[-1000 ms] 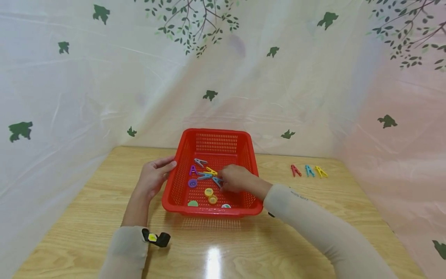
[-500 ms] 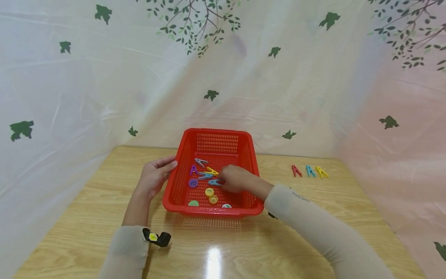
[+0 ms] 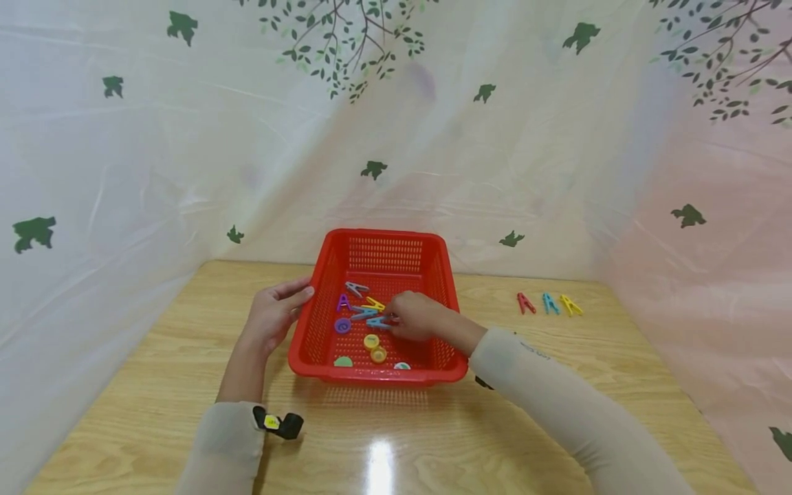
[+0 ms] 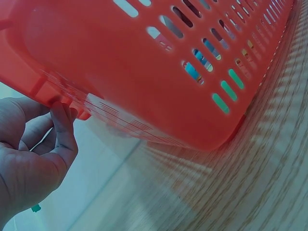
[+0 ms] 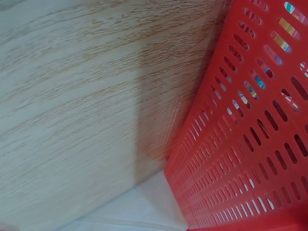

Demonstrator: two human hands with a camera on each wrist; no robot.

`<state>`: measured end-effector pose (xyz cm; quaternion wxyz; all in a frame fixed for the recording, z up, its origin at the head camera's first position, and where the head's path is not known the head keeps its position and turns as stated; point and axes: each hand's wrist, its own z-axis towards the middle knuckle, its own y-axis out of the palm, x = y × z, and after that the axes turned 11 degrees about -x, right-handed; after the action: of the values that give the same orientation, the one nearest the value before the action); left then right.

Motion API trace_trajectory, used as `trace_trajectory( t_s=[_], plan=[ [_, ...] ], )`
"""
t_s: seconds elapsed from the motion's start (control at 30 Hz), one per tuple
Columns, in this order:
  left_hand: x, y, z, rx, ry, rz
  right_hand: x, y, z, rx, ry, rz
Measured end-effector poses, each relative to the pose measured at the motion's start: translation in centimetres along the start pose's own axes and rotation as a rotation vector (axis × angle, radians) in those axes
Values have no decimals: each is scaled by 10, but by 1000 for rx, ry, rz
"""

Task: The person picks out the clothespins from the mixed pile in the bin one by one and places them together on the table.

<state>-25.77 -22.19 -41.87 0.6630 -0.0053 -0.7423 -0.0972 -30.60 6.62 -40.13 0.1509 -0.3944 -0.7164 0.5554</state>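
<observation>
My left hand (image 3: 269, 317) holds the left rim of a red plastic basket (image 3: 377, 375); in the left wrist view its thumb and fingers pinch that rim (image 4: 36, 79). Inside the basket, my right hand (image 3: 416, 315) reaches down with curled fingers and pinches the end of a light blue clothespin (image 3: 377, 322). Its fingertips are partly hidden from the head view. Close by lie a yellow clothespin (image 3: 374, 304), a grey-blue clothespin (image 3: 364, 313), a purple clothespin (image 3: 343, 302) and a grey clothespin (image 3: 355, 288). The right wrist view shows the basket's outer wall (image 5: 231, 144), not the hand.
Bottle caps lie in the basket: a purple cap (image 3: 343, 326), two yellow caps (image 3: 371, 342), a green cap (image 3: 343, 361) and a white-green cap (image 3: 401, 366). On the wooden table (image 3: 526, 385) to the right, red (image 3: 525, 303), blue (image 3: 550, 303) and yellow clothespins (image 3: 570, 304) stand in a row.
The light blue clothespin at my right fingertips has turned from a slant to nearly level and shifted slightly left. My left hand and the basket have stayed in place.
</observation>
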Motion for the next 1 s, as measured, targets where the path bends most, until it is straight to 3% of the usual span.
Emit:
trace_trajectory(
  t_s=[0.67, 1.0],
  plan=[
    [-1, 1, -2, -12, 8, -33, 2, -3, -6, 65, -46, 2],
    [-1, 2, -3, -9, 5, -27, 2, -8, -11, 96, -64, -71]
  ],
)
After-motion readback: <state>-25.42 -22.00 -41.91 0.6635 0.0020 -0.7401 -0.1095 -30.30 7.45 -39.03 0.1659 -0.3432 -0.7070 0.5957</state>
